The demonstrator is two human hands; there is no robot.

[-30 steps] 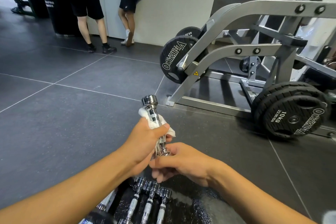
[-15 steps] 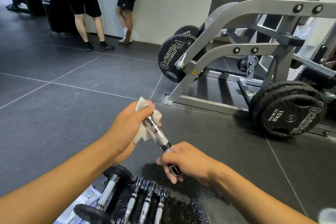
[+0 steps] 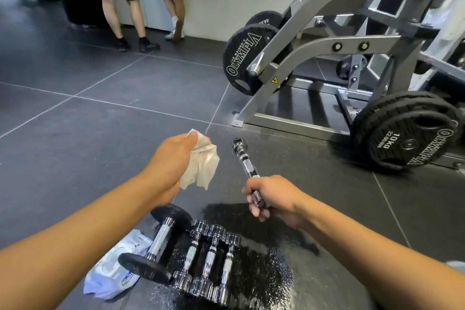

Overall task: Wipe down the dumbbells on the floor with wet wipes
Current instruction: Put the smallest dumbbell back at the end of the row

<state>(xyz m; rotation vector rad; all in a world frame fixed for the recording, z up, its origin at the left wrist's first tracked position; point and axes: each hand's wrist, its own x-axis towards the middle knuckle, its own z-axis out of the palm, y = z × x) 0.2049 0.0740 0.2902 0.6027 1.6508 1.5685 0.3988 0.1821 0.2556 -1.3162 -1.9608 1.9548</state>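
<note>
The left hand [image 3: 171, 161] holds a crumpled white wet wipe [image 3: 201, 163], its fingers [image 3: 192, 134] pinching the wipe's upper edge. The right hand [image 3: 273, 196] has its fingers curled round the lower end of a small chrome dumbbell [image 3: 246, 160], which is tilted up and to the left, near the wipe but apart from it. Below, on the dark floor [image 3: 75, 158], three chrome dumbbells [image 3: 210, 259] lie side by side just beside a black-ended dumbbell [image 3: 157, 246] and a wipes packet [image 3: 113, 268].

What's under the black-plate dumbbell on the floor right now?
A white wipes packet appears to stick out from beneath the black-plate dumbbell at its near plate. How far it reaches under is covered.
</note>
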